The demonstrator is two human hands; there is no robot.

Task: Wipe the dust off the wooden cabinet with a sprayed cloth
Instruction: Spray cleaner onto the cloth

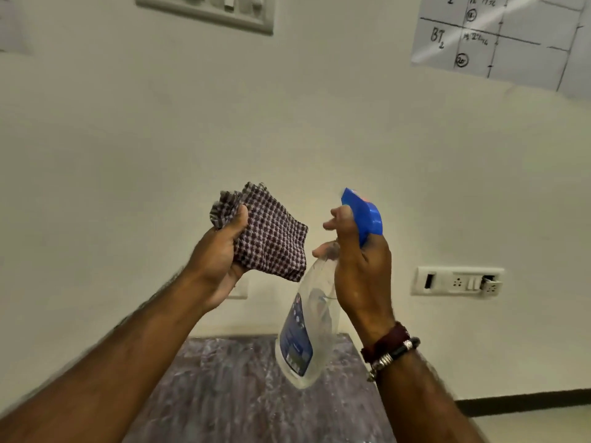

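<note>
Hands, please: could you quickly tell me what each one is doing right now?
Left hand: grips the checked cloth.
Right hand: grips the spray bottle at its neck.
</note>
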